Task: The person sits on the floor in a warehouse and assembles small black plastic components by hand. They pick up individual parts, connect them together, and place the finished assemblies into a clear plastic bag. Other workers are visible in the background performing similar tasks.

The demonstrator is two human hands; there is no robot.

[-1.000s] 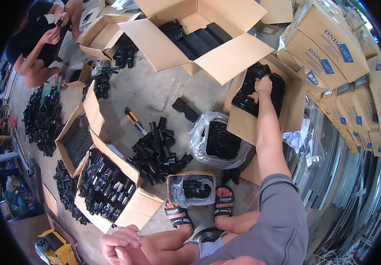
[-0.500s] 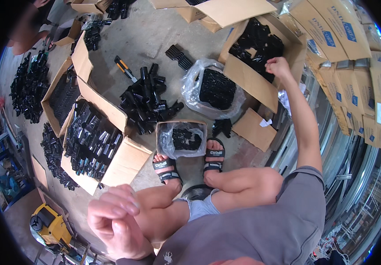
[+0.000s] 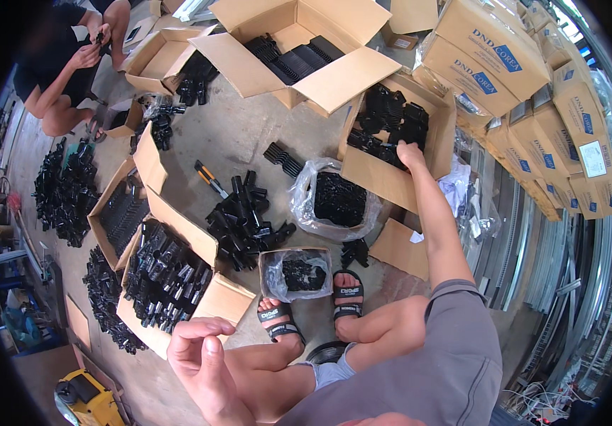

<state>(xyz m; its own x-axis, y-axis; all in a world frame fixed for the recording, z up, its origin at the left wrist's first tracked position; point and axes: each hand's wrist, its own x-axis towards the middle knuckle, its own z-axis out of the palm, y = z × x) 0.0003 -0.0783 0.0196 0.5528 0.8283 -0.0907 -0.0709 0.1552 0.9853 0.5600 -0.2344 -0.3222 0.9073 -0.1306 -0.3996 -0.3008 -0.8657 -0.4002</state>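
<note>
My right hand [image 3: 410, 155] reaches into the near right part of an open cardboard box [image 3: 384, 175] that holds many black parts [image 3: 388, 121]. Its fingers are drawn together at a small black part, and their tips are partly hidden. My left hand [image 3: 203, 362] is raised in front of my left thigh, fingers curled and thumb apart, with nothing visible in it. Between my feet stands a small plastic-lined box [image 3: 262, 273] with black parts inside. Just beyond it, a larger clear plastic-lined container [image 3: 304, 216] holds more black parts.
To the left are a box of black tubular pieces [image 3: 167, 273], a loose pile [image 3: 242, 220] and an orange-black cutter [image 3: 210, 177]. A large open box [image 3: 249, 71] stands ahead. Stacked cartons [image 3: 490, 60] and metal profiles [image 3: 526, 248] line the right. A person [image 3: 57, 71] crouches far left.
My view has tilted up, showing more of the far boxes and the other person. My right hand has moved down to the black parts in its box. My left hand stays raised.
</note>
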